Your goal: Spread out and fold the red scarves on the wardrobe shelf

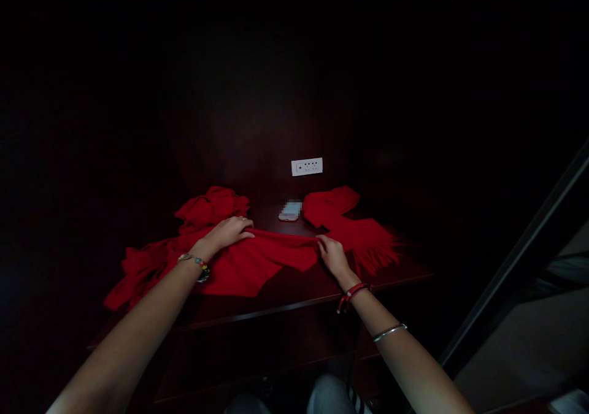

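Note:
A red scarf (255, 267) lies spread over a dark wooden shelf (294, 294), with its upper edge drawn into a line between both hands. My left hand (230, 232) rests on the cloth with fingers closed on that edge. At the other end, my right hand (333, 256) pinches the edge between thumb and fingers. More red cloth is heaped behind my left hand, and crumpled folds reach to the far left. Beyond my right hand lies a red fringed end (368, 236); whether it belongs to the same scarf I cannot tell.
A phone (289, 211) lies at the back of the shelf between the red heaps. Above it, a white socket plate (307, 167) is set in the dark back wall. A slanted frame (515, 254) stands at right. My knees (331, 394) show below the shelf edge.

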`<action>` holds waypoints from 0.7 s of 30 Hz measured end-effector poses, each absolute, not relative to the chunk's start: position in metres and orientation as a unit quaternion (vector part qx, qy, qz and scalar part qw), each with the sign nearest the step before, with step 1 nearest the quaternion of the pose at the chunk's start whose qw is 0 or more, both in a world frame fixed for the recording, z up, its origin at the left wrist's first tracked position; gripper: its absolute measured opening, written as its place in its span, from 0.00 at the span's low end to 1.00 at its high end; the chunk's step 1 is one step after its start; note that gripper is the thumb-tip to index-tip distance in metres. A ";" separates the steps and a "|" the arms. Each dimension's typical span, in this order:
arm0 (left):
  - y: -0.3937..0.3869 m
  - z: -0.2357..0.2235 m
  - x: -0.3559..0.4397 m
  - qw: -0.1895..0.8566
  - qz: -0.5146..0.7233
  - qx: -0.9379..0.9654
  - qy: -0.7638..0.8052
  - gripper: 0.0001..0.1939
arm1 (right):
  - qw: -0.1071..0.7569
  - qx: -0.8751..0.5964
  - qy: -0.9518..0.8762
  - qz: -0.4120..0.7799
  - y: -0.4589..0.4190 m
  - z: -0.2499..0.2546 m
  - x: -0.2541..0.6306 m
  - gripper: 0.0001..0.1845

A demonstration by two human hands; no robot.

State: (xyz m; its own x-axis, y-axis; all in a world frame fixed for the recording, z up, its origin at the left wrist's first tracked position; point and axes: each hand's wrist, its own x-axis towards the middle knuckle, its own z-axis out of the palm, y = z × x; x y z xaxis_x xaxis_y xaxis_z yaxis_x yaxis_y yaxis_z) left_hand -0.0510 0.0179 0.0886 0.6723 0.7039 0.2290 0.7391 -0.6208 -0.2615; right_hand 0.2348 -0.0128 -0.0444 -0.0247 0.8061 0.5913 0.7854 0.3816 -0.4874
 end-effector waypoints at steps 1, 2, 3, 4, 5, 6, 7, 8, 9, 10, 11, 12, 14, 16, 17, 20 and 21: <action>0.020 0.084 -0.058 0.151 -0.046 -0.901 -0.403 0.15 | 0.430 -0.558 -0.710 0.009 -0.013 -0.044 0.235 0.13; 0.023 0.080 -0.065 0.132 -0.044 -0.903 -0.407 0.14 | 0.436 -0.558 -0.706 0.005 -0.012 -0.044 0.235 0.13; 0.024 0.075 -0.071 0.115 -0.043 -0.903 -0.413 0.13 | 0.442 -0.557 -0.703 0.002 -0.012 -0.044 0.235 0.13; 0.025 0.071 -0.077 0.101 -0.044 -0.901 -0.420 0.12 | 0.446 -0.556 -0.701 -0.002 -0.012 -0.044 0.235 0.12; 0.025 0.068 -0.081 0.091 -0.045 -0.897 -0.430 0.12 | 0.451 -0.555 -0.699 -0.005 -0.012 -0.045 0.235 0.12; 0.024 0.064 -0.084 0.084 -0.045 -0.892 -0.442 0.12 | 0.455 -0.556 -0.695 -0.009 -0.011 -0.045 0.235 0.12; 0.021 0.061 -0.087 0.075 -0.045 -0.886 -0.455 0.12 | 0.460 -0.557 -0.691 -0.012 -0.011 -0.046 0.235 0.12; 0.019 0.058 -0.088 0.059 -0.043 -0.880 -0.469 0.12 | 0.465 -0.559 -0.687 -0.015 -0.011 -0.046 0.235 0.12; 0.015 0.055 -0.090 0.034 -0.039 -0.873 -0.485 0.13 | 0.471 -0.558 -0.683 -0.016 -0.011 -0.046 0.236 0.12; 0.012 0.053 -0.092 0.004 -0.035 -0.866 -0.499 0.15 | 0.477 -0.556 -0.681 -0.016 -0.011 -0.046 0.236 0.13; 0.009 0.051 -0.094 -0.025 -0.030 -0.858 -0.512 0.16 | 0.484 -0.553 -0.678 -0.017 -0.011 -0.046 0.236 0.13; 0.007 0.050 -0.097 -0.046 -0.027 -0.852 -0.521 0.17 | 0.492 -0.549 -0.675 -0.017 -0.011 -0.045 0.236 0.13; 0.004 0.053 -0.104 -0.046 -0.031 -0.844 -0.533 0.16 | 0.510 -0.540 -0.670 -0.018 -0.011 -0.045 0.237 0.14; 0.003 0.063 -0.111 -0.008 -0.048 -0.838 -0.543 0.13 | 0.528 -0.530 -0.664 -0.019 -0.011 -0.044 0.238 0.14; 0.004 0.070 -0.114 0.011 -0.061 -0.833 -0.549 0.13 | 0.536 -0.525 -0.661 -0.020 -0.011 -0.043 0.238 0.14; 0.004 0.095 -0.119 0.031 -0.098 -0.822 -0.560 0.13 | 0.554 -0.515 -0.653 -0.028 -0.010 -0.043 0.239 0.15; 0.003 0.101 -0.119 0.026 -0.108 -0.819 -0.563 0.14 | 0.558 -0.514 -0.651 -0.031 -0.010 -0.042 0.240 0.15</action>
